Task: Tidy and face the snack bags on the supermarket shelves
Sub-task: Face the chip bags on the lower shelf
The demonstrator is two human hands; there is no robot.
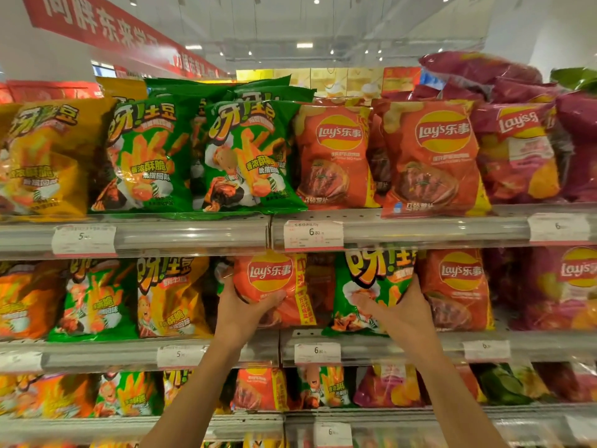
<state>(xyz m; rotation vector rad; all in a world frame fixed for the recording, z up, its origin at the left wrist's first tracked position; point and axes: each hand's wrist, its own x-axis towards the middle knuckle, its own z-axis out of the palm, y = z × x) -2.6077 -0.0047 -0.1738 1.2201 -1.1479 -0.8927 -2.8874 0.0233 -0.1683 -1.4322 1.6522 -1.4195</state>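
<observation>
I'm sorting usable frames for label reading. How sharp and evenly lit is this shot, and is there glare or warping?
Head view: bright overhead store lighting; bag logos at centre are readable, edges are smeared; wide-angle bowing bends the shelf rails; sheen on the clear price strips; small print on the price tag is soft. The left hand and right hand are fairly sharp.

Bright, even light cast from ceiling lamps (304, 45), glare thrown on the glossy snack bags (429, 156) and clear price rails (193, 236), deep shadow kept between bags, edges bent by the wide lens, corners and red banner (106, 30) smeared by blur.
</observation>
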